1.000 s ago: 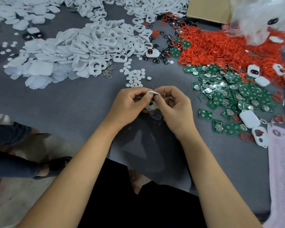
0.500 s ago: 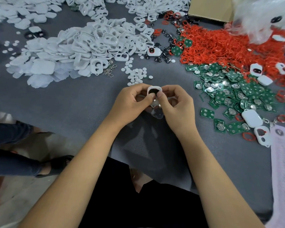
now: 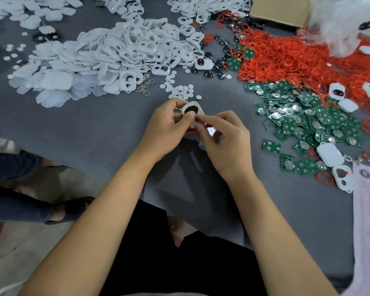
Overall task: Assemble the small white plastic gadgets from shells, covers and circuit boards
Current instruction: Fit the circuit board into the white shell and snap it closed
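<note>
Nearest the wearer, two bare forearms reach over the counter (image 3: 94,133), which is covered in soft grey felt-like cloth. Both hands meet over its middle around one white plastic gadget (image 3: 193,109), a smooth rounded-square shell with a dark oval window on its upper face. The left hand (image 3: 169,129) has a narrow grip, fingers curled round the gadget's left edge with the thumb on its face. The right hand (image 3: 224,142) pinches at the gadget's lower right corner with thumb and forefinger; how firmly, I cannot tell. Just beyond the gadget lies a scatter of small flat white discs (image 3: 181,90). To the gadget's right spreads a loose heap of green circuit boards (image 3: 303,122), square, each carrying shiny silver round contacts, with a few finished white shells among them. Beyond the boards is a tangled mound of thin red rings (image 3: 297,58). Beyond and left of the gadget rises a big pile of glossy white shells and covers (image 3: 115,54), many with cut-out openings. Farthest right sits a brown cardboard box (image 3: 280,9)
</note>
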### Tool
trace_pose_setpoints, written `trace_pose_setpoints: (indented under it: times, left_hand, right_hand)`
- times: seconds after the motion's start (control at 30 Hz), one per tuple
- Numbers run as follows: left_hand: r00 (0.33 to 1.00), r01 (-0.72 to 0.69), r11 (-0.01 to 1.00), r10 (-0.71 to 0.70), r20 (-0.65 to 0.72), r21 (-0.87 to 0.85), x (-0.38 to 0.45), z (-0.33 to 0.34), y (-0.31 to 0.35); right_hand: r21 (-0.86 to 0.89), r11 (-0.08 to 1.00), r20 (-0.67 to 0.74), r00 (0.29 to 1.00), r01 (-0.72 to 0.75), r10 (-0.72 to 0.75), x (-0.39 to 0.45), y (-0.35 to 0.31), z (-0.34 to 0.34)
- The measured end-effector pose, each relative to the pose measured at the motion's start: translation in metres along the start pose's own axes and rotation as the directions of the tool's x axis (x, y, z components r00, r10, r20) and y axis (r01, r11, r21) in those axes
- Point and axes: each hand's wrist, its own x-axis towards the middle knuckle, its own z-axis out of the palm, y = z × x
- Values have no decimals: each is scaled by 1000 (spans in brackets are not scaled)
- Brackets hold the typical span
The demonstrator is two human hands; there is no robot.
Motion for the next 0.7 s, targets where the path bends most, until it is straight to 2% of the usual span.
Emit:
trace_pose_setpoints:
  times: [0.2,0.3,0.4,0.43,0.5,0.6,0.7]
  left_hand:
    - [997,37,997,-32,75,-61,1,-1,3]
    - [994,33,999,-30,109,-33,1,-2,1]
    - [993,-1,1000,0,118,4,0,0,-1]
    - [994,-16,1000,16,106,4,0,1,-1]
    - [997,-23,999,26,79,-39,-1,2,0]
    - [997,-41,999,40,61,13,-1,2,2]
    - [994,-92,991,86,68,92,-1,1,1]
  right_hand:
    - [-182,983,-58,998,10,-21,-2,-5,0]
    - [-203,978,-26,998,44,-51,-3,-8,1]
    - [-182,983,11,1000,8,-6,-3,-6,1]
    - [-130,991,6,1000,-10,11,-2,-5,1]
    - [81,994,-40,996,-73,77,1,-3,-2]
    - [436,872,-66,958,-222,277,5,-2,-8]
    - [508,816,-47,937,-275,345,7,-2,-12]
